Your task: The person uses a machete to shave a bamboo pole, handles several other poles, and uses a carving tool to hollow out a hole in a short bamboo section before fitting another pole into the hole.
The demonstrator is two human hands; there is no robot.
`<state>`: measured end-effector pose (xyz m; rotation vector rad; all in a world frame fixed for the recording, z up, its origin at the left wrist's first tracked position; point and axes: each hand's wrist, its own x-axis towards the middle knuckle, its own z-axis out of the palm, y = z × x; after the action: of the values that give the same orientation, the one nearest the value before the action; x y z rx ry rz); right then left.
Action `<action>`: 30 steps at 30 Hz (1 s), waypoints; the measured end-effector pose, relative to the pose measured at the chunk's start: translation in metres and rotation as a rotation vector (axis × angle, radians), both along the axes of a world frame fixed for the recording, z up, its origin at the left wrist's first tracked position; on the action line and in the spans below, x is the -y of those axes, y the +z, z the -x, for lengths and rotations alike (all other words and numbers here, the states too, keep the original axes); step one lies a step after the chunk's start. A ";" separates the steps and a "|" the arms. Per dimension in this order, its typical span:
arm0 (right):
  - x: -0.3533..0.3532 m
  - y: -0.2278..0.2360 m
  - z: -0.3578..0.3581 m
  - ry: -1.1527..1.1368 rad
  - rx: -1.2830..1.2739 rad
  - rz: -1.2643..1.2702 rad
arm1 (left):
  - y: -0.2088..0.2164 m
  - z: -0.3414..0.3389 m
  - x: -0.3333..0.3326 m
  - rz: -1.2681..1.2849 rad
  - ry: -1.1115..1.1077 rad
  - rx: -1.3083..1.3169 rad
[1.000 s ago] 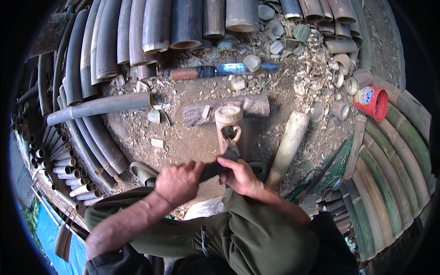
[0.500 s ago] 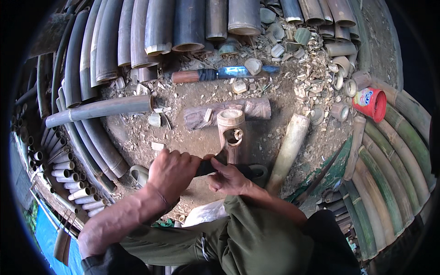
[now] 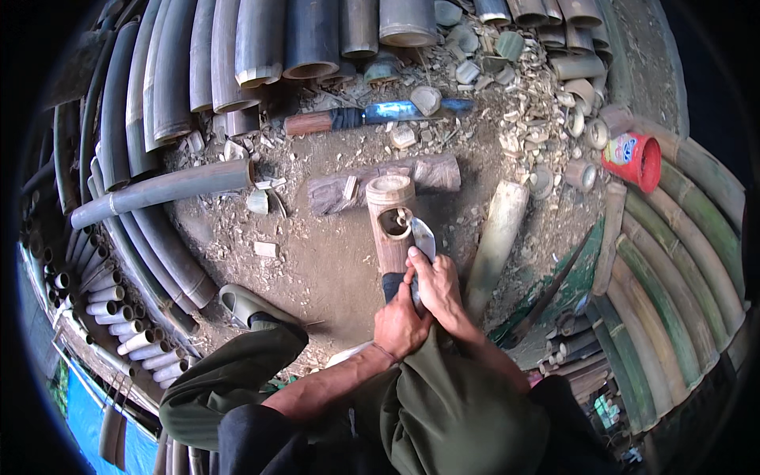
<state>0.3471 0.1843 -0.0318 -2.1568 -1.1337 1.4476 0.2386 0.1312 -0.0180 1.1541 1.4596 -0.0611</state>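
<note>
Thick bamboo lengths [image 3: 256, 39] ring the work spot on the far, left and right sides, around chip-strewn earth [image 3: 309, 253]. Near, the person's green-trousered legs [image 3: 475, 404] spread apart, probably to give the hands room. A pale bamboo pole [image 3: 500, 233] lies close to the right hand, limiting space there. Beyond the hands, a rough log [image 3: 435, 172] lies crosswise with a holed bamboo tube [image 3: 389, 255] against it at the centre, likely propped so its opening faces the person. A large wood-handled blade [image 3: 313, 123] lies beyond the log; a red tub [image 3: 623, 168] sits far right. The left hand [image 3: 401, 326] closes around the near end of a knife [image 3: 423, 236], its handle mostly hidden. The right hand [image 3: 439, 291] pinches the blade, thumb along it, seemingly to steer; the tip meets the opening's right edge. Pale chips [image 3: 534, 146] heap at far right.
</note>
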 end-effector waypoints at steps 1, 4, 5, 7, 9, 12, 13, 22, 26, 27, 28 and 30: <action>0.011 0.008 0.002 0.083 0.088 0.109 | 0.019 0.011 -0.013 0.065 -0.039 0.012; 0.008 0.033 0.023 0.028 -0.283 0.208 | 0.025 0.058 0.006 0.016 0.035 0.057; 0.006 0.021 0.036 0.106 -0.278 0.255 | 0.011 0.075 0.009 0.022 0.074 -0.005; -0.001 0.006 0.060 0.048 -0.404 0.335 | -0.007 0.110 -0.006 0.003 0.073 -0.055; -0.019 0.002 0.066 -0.237 -0.720 0.285 | -0.002 0.123 -0.068 -0.150 -0.142 -0.142; -0.035 0.012 0.054 -0.755 -1.150 0.307 | 0.039 0.110 -0.152 -0.323 -0.617 -0.311; -0.046 0.015 0.046 -0.835 -1.254 0.272 | 0.052 0.096 -0.177 -0.294 -0.732 -0.363; -0.039 0.020 0.014 -1.217 -1.702 0.238 | 0.096 -0.038 -0.251 -0.361 -1.401 -0.483; -0.018 0.041 0.017 -0.882 -1.679 0.246 | 0.114 0.030 -0.211 -0.031 -1.245 -0.307; -0.012 0.056 0.018 -0.780 -1.576 0.360 | 0.120 0.047 -0.190 0.022 -1.133 -0.322; -0.007 0.067 0.018 -0.677 -1.460 0.460 | 0.123 0.059 -0.171 0.064 -1.019 -0.328; 0.003 0.073 0.011 -0.587 -1.249 0.330 | 0.125 0.070 -0.145 0.289 -0.782 -0.100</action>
<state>0.3361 0.1813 0.0407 -1.0564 0.1727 2.1421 0.1681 0.2764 0.1072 1.4238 0.9623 -0.8505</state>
